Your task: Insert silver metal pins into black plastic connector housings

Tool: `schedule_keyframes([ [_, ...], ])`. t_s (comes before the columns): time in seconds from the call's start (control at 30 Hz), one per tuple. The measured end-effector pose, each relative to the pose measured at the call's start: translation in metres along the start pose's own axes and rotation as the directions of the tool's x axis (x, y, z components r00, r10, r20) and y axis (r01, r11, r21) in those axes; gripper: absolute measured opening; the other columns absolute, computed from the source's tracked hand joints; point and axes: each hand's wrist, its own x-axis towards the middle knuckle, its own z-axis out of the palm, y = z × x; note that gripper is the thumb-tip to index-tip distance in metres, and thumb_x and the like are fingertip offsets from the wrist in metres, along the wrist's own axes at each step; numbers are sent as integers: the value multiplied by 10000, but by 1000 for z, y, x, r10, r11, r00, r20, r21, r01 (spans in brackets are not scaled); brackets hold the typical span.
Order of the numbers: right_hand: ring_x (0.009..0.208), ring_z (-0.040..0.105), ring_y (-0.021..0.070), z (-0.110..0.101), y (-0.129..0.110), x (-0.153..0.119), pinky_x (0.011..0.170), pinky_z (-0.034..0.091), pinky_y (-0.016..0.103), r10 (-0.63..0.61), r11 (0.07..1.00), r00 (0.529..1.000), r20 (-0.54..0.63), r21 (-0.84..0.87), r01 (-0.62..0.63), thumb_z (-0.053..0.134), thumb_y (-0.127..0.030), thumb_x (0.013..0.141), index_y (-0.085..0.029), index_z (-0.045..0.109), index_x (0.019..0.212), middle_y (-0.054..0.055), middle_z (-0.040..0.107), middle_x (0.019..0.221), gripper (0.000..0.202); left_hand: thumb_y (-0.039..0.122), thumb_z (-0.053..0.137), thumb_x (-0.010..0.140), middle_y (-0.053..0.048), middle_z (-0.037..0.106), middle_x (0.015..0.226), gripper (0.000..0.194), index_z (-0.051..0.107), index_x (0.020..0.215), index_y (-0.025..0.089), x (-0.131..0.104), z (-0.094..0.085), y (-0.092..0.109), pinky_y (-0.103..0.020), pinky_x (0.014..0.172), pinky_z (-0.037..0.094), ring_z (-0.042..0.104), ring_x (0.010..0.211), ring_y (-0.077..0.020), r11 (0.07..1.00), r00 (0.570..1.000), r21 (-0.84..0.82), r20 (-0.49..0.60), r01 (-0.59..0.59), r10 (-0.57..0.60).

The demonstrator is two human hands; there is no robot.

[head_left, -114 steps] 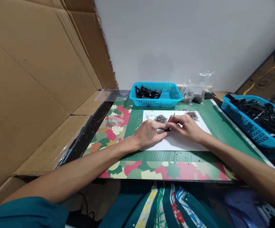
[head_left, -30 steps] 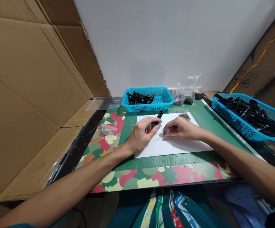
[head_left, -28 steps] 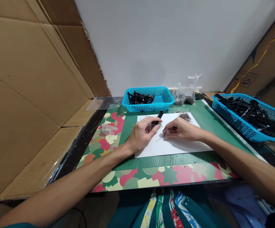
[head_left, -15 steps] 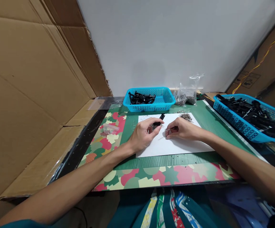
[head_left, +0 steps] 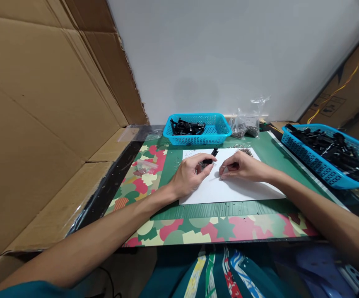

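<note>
My left hand (head_left: pixel 189 174) grips a small black plastic part (head_left: pixel 212 157) between thumb and fingers, over a sheet of white paper (head_left: pixel 207 191). To its right, my right hand (head_left: pixel 241 166) is closed in a pinch on a thin metal pin-like tool (head_left: pixel 224 167) that points left, towards the black part but apart from it. Part of the tool is hidden by the fingers. Behind my right hand lies a pile of tiny metal pieces (head_left: pixel 245 152) on the paper. More tiny pieces are scattered near my left hand, too small to name.
A blue basket (head_left: pixel 198 140) with black parts stands at the back. Another blue basket (head_left: pixel 325 171), heaped with black parts, is at the right. Clear bags (head_left: pixel 252 129) of small pieces sit by the wall. A small plastic bag (head_left: pixel 146 166) lies left; cardboard (head_left: pixel 42 103) walls that side.
The whole view has shifted slightly, so things appear a little further right. Both hands keep their grips, with the black part and thin tool in nearly the same places.
</note>
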Motion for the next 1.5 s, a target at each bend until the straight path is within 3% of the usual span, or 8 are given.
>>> schedule_keyframes([
  [0.4,598,340,110,-2,-4,-1,575,270,276,38,995,999,8,94,-38,765,-382,863,-160,821,856,-40,471,607,229,285,643,1013,-50,791,1124,240,756,1193,173,-1,1,-1,-244,589,467,535,586,-75,1000,1000,19,25,18,-18],
  [0.57,546,315,98,-12,-4,-4,516,207,288,261,932,935,-240,314,-180,838,-425,777,-146,826,833,-49,413,555,285,352,660,1015,-79,834,970,406,726,1370,166,-4,1,-1,-279,598,525,627,610,-135,997,996,51,67,59,-62],
  [0.63,524,315,87,-12,-5,-4,489,196,282,371,861,897,-241,451,-235,886,-426,703,-133,813,805,-38,458,564,319,390,655,1022,-103,840,1027,456,698,1416,164,-5,1,-4,-306,650,573,693,673,-166,997,992,49,110,55,-60],
  [0.77,483,279,56,-5,-8,0,450,155,271,454,763,877,-154,575,-294,922,-355,594,-127,784,730,-35,492,568,300,437,660,1019,-114,840,1020,497,690,1429,157,-4,2,-8,-355,759,618,765,827,-225,996,983,78,178,40,-53],
  [0.93,449,315,58,7,-6,4,422,180,261,509,774,841,-186,527,-351,882,-337,602,-142,737,662,-35,500,531,250,428,652,1027,-51,812,825,455,708,1408,186,-3,2,-7,-330,729,588,731,748,-191,992,973,120,218,43,-69],
  [1.17,445,296,60,15,-5,6,431,186,260,533,790,806,-256,491,-367,867,-382,626,-148,706,681,-49,483,502,289,442,645,1024,-35,769,752,444,731,1376,186,-3,1,-5,-284,625,495,682,712,-169,992,975,116,210,52,-76],
  [1.33,539,440,93,18,-7,6,484,297,250,474,860,823,-314,368,-355,823,-349,677,-133,738,682,21,625,616,233,447,656,1009,-5,706,643,421,777,1305,172,-3,2,-3,-267,576,432,616,614,-144,987,971,137,213,78,-107],
  [1.5,546,459,101,16,-11,5,491,302,251,453,879,834,-315,313,-360,792,-332,704,-128,752,677,31,634,611,210,436,665,1004,-4,718,668,393,789,1286,192,-2,2,0,-260,577,418,605,615,-137,985,969,142,211,99,-128],
])
